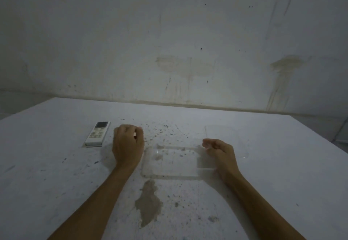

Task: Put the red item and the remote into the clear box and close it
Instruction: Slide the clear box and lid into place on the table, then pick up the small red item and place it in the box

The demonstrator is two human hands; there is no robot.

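Note:
The clear box point(170, 176) lies open on the table between my hands, with nothing inside it. My left hand point(128, 143) is curled shut just left of the box. A small sliver of the red item point(134, 136) shows between its fingers; the rest is hidden. My right hand point(219, 151) pinches the box's far right corner. The white remote point(97, 134) lies flat on the table to the left of my left hand, screen end away from me. A clear lid point(226, 132) lies flat behind my right hand.
The grey table point(56, 173) is stained and speckled, with a dark patch point(148, 204) near the front. A stained wall point(169, 51) rises right behind the table's far edge. The table's right edge drops off at the far right.

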